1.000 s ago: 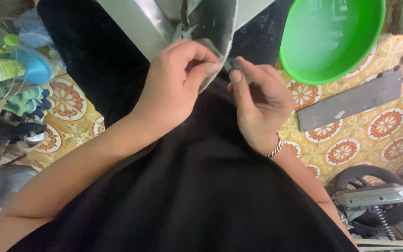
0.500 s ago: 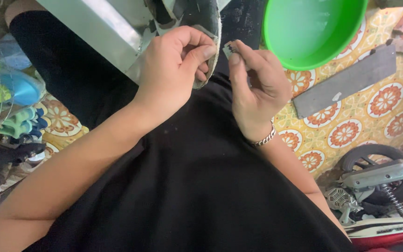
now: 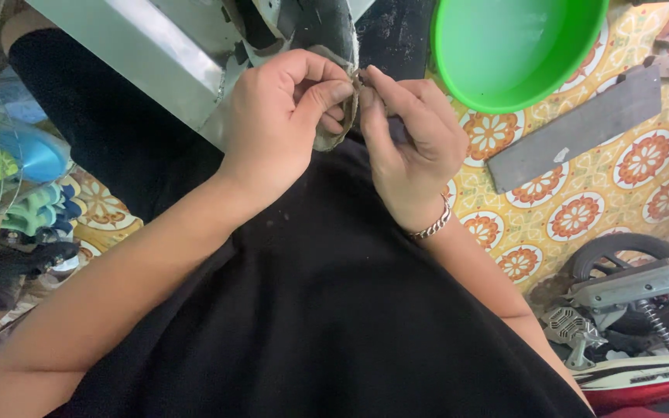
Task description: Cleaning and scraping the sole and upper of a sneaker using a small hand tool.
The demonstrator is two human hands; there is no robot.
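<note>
While both the left hand (image 3: 284,124) and right hand (image 3: 408,131) pinch the grey shoe edge (image 3: 338,116) at upper centre, thin purchase could slip; pinched fingertips might suffer.

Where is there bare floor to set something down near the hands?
Free: patterned orange tile floor between the grey flat slab and the scooter wheel. Crowded: bottles and blue brushes beside the left hand; the round green plastic basin above the right hand.
</note>
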